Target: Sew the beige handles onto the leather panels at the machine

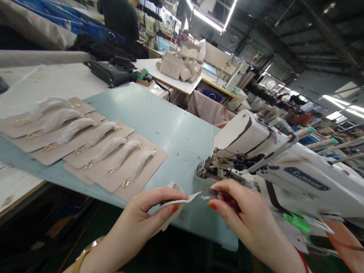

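Note:
My left hand (155,210) pinches a pale folded piece (182,203) between thumb and fingers, above the near edge of the pale blue table (182,151). To its right, my right hand (241,212) is closed, with a small greyish item (209,197) at its fingertips that I cannot make out. The two hands are apart, just in front of the sewing machine's head (216,167). Beige panels (150,151) with wrapped handles (139,165) and gold-coloured fittings lie overlapping in a row at the left of the table.
The white sewing machine (295,170) takes up the right side. A black bag (110,72) lies at the far left, and beige bag parts (173,66) are heaped on a farther table. Other people are in the background. A green item (297,223) is beside the machine.

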